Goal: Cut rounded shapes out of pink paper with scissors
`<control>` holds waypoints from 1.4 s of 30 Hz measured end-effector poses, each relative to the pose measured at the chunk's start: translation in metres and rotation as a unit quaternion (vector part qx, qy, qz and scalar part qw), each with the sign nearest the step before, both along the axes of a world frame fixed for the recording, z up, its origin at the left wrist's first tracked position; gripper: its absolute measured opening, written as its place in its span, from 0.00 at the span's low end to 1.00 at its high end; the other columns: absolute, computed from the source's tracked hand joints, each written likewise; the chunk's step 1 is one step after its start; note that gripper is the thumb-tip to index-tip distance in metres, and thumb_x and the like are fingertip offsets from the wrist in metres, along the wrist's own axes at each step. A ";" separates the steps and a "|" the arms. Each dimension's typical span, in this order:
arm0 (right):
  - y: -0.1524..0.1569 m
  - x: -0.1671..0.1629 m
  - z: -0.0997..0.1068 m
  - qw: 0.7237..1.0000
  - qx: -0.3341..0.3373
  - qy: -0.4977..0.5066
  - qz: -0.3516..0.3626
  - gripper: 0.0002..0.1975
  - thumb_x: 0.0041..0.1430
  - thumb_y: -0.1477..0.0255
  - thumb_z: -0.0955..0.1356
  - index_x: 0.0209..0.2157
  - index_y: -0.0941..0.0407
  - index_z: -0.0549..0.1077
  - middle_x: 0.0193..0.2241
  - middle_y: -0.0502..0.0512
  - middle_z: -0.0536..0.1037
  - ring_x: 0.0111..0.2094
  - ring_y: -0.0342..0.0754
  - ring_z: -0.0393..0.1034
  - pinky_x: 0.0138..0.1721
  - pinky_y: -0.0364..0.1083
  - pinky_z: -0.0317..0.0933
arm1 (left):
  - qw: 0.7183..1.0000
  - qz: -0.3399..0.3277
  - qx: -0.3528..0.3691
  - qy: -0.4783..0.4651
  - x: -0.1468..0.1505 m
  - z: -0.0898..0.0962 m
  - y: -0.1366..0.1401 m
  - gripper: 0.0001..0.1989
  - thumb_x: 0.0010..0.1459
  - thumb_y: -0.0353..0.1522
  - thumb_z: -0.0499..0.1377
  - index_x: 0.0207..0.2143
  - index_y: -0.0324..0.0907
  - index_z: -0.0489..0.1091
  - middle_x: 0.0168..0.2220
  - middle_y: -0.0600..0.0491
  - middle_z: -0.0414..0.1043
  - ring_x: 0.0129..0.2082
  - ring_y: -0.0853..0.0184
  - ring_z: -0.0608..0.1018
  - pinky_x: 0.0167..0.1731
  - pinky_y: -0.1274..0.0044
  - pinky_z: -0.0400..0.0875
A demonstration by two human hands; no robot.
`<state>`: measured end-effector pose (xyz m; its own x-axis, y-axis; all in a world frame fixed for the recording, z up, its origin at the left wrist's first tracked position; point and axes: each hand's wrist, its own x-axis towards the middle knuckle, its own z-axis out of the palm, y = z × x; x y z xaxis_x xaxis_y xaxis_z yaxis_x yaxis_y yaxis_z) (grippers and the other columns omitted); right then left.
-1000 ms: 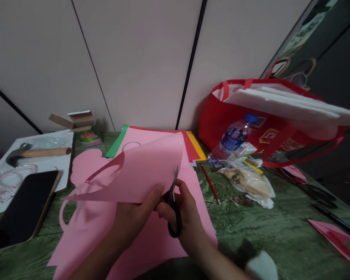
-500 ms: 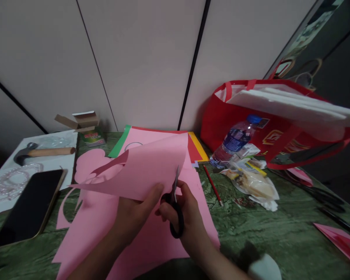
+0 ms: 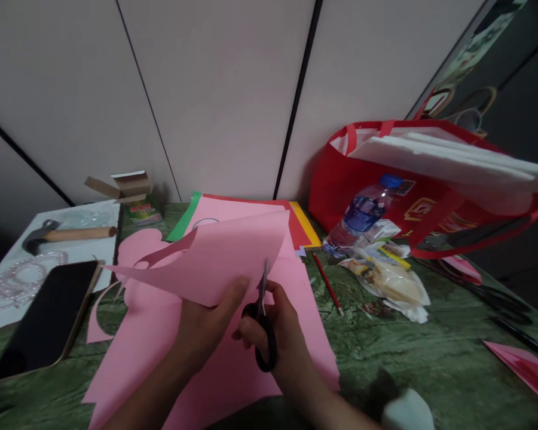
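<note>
My left hand (image 3: 208,325) pinches the lower edge of a curled pink paper sheet (image 3: 233,248), its thumb lying on top of the sheet. In my right hand (image 3: 280,325) is a pair of scissors (image 3: 265,334) with black handles, thumb and fingers through the loops. The metal blades point up and lie against the right part of the lifted sheet. Whether the lower blade is behind the paper is hard to see. Beneath both hands lie more pink sheets (image 3: 309,352), and a curved pink offcut (image 3: 96,325) rests at their left.
On the left are a phone (image 3: 47,319), a hammer (image 3: 76,233), a bead string (image 3: 22,280) and an opened small box (image 3: 141,206). To the right lie a red pencil (image 3: 327,280), a water bottle (image 3: 358,218), a plastic packet (image 3: 394,280) and a red bag (image 3: 332,185).
The scissors and my right hand have shifted slightly left and down along the sheet. The raised sheet has dipped a little, and my left hand has barely moved.
</note>
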<state>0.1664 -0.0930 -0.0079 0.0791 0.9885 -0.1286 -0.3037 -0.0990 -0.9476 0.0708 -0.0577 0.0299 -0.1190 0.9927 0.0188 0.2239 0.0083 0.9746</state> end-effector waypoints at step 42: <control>0.004 0.009 0.005 1.000 -0.003 -0.006 0.012 0.27 0.41 0.63 0.73 0.39 0.55 0.56 0.19 0.44 0.71 0.19 0.42 0.65 0.21 0.41 0.58 | 0.990 -0.119 0.043 -0.064 -0.004 -0.007 0.003 0.06 0.48 0.29 0.57 0.20 0.41 0.69 0.13 0.59 0.71 0.12 0.71 0.72 0.12 0.83 0.67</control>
